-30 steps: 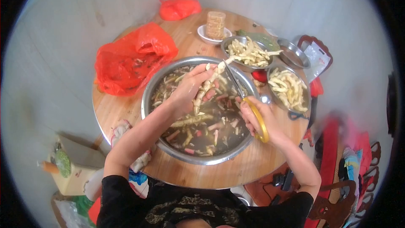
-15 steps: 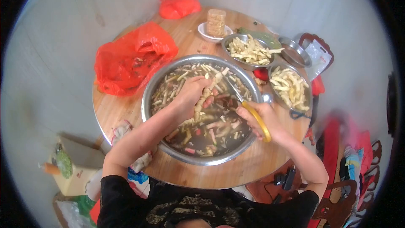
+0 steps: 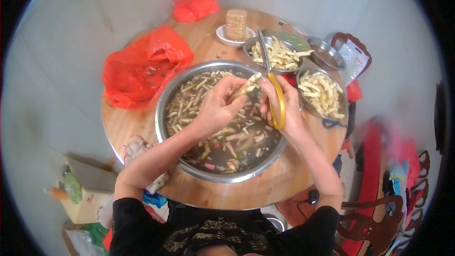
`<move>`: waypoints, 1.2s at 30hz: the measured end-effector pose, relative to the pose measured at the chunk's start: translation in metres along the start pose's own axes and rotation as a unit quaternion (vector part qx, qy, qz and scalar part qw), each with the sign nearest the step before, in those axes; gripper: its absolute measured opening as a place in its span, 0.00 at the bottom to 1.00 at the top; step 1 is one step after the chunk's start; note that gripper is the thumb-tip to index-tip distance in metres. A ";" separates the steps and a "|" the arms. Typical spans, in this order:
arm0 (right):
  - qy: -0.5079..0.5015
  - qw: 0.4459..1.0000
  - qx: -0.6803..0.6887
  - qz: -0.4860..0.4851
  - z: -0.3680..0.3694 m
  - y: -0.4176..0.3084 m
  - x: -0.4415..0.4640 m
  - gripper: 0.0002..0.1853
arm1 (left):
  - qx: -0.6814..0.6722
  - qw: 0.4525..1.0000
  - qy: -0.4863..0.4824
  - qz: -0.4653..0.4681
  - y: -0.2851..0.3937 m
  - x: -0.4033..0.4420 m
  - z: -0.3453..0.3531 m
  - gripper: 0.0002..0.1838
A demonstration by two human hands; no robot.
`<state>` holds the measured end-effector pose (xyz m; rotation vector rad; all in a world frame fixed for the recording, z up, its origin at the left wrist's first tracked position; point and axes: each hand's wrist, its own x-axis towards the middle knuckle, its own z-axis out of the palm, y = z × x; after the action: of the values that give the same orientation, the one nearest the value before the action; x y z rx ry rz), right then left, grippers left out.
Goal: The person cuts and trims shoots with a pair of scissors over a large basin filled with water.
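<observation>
My left hand (image 3: 219,104) is closed around a pale, knobbly piece of ginger root (image 3: 251,84), its end sticking out toward the right. In my right hand (image 3: 290,109) are scissors with yellow handles (image 3: 281,106); their blades (image 3: 264,50) point away from me and look nearly together. The right fingertips are close to the ginger's end; whether they touch it I cannot tell. Both hands are above a wide metal basin (image 3: 232,178) of murky water, where many cut stem pieces, some pinkish, float (image 3: 232,149).
Two metal bowls hold pale ginger pieces (image 3: 279,57) (image 3: 321,95) at the basin's right. Beyond them stands another metal bowl (image 3: 327,54). A red plastic bag (image 3: 147,66) lies at left, with a smaller red bag (image 3: 195,8) behind. A white dish (image 3: 222,35) carries a stacked block (image 3: 236,24).
My right hand has moved up and inward, and the scissors have swung from the ginger to point away. The ginger has turned from steep to more slanted and sits lower in my left hand.
</observation>
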<state>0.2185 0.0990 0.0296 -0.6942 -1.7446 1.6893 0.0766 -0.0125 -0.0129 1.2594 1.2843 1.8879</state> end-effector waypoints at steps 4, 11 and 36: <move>0.028 0.996 0.042 -0.078 0.016 0.007 0.006 0.25 | 0.170 0.983 0.002 0.062 0.000 0.000 -0.006 0.14; 0.024 0.988 0.113 -0.098 0.024 0.002 0.007 0.24 | 0.087 0.996 -0.018 0.033 0.001 0.000 -0.003 0.15; -0.006 0.985 0.115 -0.128 0.015 0.030 0.016 0.29 | -0.243 0.951 -0.023 -0.187 0.017 0.013 -0.014 0.12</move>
<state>0.1952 0.1021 0.0003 -0.3411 -1.5398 1.6809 0.0594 -0.0148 0.0057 0.7392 0.8766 1.7357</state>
